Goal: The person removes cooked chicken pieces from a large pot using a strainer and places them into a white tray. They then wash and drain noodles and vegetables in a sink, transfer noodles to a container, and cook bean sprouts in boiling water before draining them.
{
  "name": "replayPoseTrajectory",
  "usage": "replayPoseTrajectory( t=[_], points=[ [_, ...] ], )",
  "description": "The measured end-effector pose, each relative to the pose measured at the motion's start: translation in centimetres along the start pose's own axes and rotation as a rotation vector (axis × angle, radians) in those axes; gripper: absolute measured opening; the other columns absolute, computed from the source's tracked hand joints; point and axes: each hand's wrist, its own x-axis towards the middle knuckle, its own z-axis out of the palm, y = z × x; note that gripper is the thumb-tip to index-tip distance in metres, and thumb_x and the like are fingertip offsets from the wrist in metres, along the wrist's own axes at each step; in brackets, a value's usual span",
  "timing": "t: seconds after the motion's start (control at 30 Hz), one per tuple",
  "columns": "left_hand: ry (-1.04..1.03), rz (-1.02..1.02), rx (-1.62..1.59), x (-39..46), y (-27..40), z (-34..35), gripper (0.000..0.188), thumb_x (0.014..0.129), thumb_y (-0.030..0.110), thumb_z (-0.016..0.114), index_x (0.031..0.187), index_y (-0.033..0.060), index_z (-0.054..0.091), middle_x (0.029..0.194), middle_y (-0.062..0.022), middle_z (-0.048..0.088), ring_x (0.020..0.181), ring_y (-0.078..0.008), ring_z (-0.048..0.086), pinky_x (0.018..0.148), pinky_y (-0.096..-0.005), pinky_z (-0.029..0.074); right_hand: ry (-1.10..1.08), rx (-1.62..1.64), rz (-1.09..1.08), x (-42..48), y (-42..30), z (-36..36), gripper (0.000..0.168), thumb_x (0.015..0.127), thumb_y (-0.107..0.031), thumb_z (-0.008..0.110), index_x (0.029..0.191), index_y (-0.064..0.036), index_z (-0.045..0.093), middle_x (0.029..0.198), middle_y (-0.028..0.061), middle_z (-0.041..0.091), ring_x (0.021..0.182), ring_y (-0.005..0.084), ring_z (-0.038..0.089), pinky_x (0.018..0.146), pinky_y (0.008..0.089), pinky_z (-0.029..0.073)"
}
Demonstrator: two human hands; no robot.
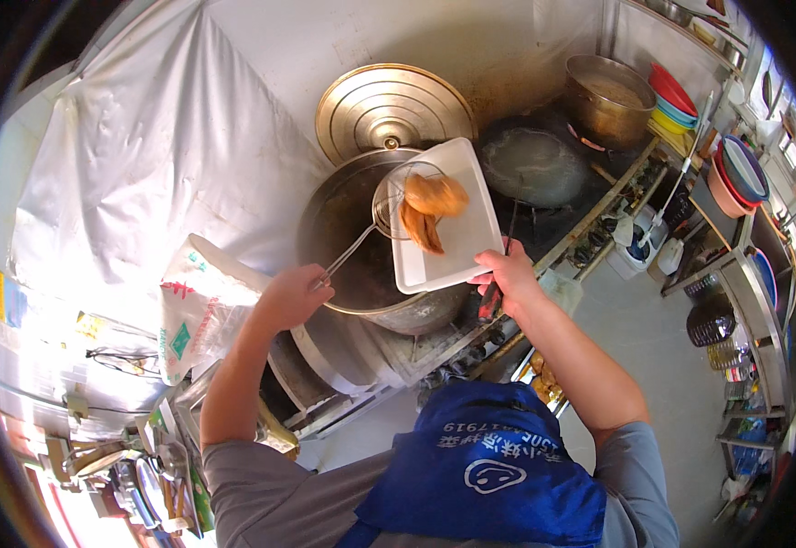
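My left hand (292,298) grips the handle of a wire mesh skimmer (386,205), whose round basket lies over the left part of a white plastic tray (439,270). Brown pieces of cooked food (432,198), partly blurred, are at the basket and over the tray; their exact kind cannot be told. My right hand (511,274) holds the tray by its near right corner, together with a long dark tool (490,301) with a red and black handle. Beneath the tray stands a large metal stockpot (343,219) with dark contents, partly hidden.
A round ridged metal lid (394,103) leans on the wall behind the stockpot. Right of it sit a dark wok (535,164) and a metal pot (609,103) with cloudy liquid. Colored basins (675,103) stand beyond. A printed plastic bag (199,308) lies left of my left hand.
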Motion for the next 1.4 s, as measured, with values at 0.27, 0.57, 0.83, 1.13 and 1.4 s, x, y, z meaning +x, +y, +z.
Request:
replayPoseTrajectory(
  t=[0.27, 0.57, 0.83, 1.13, 1.4],
  points=[
    [0.293, -0.037, -0.018, 1.2, 0.6, 1.1, 0.024, 0.087, 0.023, 0.065, 0.102, 0.0047, 0.061, 0.073, -0.0157, 0.064, 0.065, -0.0321, 0.062, 0.062, -0.0391, 0.049, 0.03, 0.104, 0.055, -0.9, 2.2, -4.5, 0.052, 0.081, -0.008, 0.061, 0.126, -0.003, 0.036, 0.091, 0.0142, 0.061, 0.065, 0.0246, 0.066, 0.052, 0.0355, 0.049],
    [-0.125, -0.365, 0.377, 10.1, -13.1, 5.6, 0.022, 0.086, 0.025, 0.059, 0.093, 0.0063, 0.069, 0.099, -0.017, 0.069, 0.094, -0.0337, 0.066, 0.075, -0.0429, 0.053, 0.128, 0.113, -0.002, -6.5, 2.3, -9.5, 0.049, 0.081, -0.011, 0.061, 0.126, -0.005, 0.042, 0.089, 0.0097, 0.062, 0.048, 0.0138, 0.051, 0.041, 0.0261, 0.046],
    [-0.303, -0.395, 0.789, 20.5, -18.6, 16.1, 0.019, 0.08, 0.017, 0.067, 0.097, 0.0147, 0.076, 0.101, -0.0036, 0.073, 0.094, -0.0249, 0.07, 0.062, -0.0416, 0.054, 0.445, 0.124, -0.077, -11.7, 2.3, -13.6, 0.051, 0.08, -0.01, 0.055, 0.129, -0.001, 0.044, 0.101, 0.0132, 0.061, 0.048, 0.0161, 0.053, 0.041, 0.0257, 0.048],
    [-0.506, -0.269, 0.891, 23.0, -22.1, 23.4, 0.022, 0.084, 0.018, 0.064, 0.103, 0.0141, 0.074, 0.105, -0.0058, 0.071, 0.094, -0.0266, 0.069, 0.065, -0.0447, 0.056, 0.612, 0.174, -0.101, -14.7, 3.9, -14.4, 0.052, 0.079, -0.013, 0.056, 0.127, 0.003, 0.046, 0.097, 0.0145, 0.061, 0.05, 0.0175, 0.055, 0.041, 0.0257, 0.048],
    [-0.73, 0.046, 0.819, 23.3, -22.3, 21.8, 0.023, 0.081, 0.022, 0.064, 0.099, 0.0122, 0.075, 0.104, -0.0068, 0.072, 0.098, -0.0257, 0.069, 0.073, -0.0406, 0.056, 0.591, 0.199, -0.109, -14.8, 4.5, -14.9, 0.053, 0.079, -0.013, 0.058, 0.128, 0.003, 0.046, 0.097, 0.0136, 0.061, 0.054, 0.0169, 0.056, 0.041, 0.0254, 0.047]
  ],
)
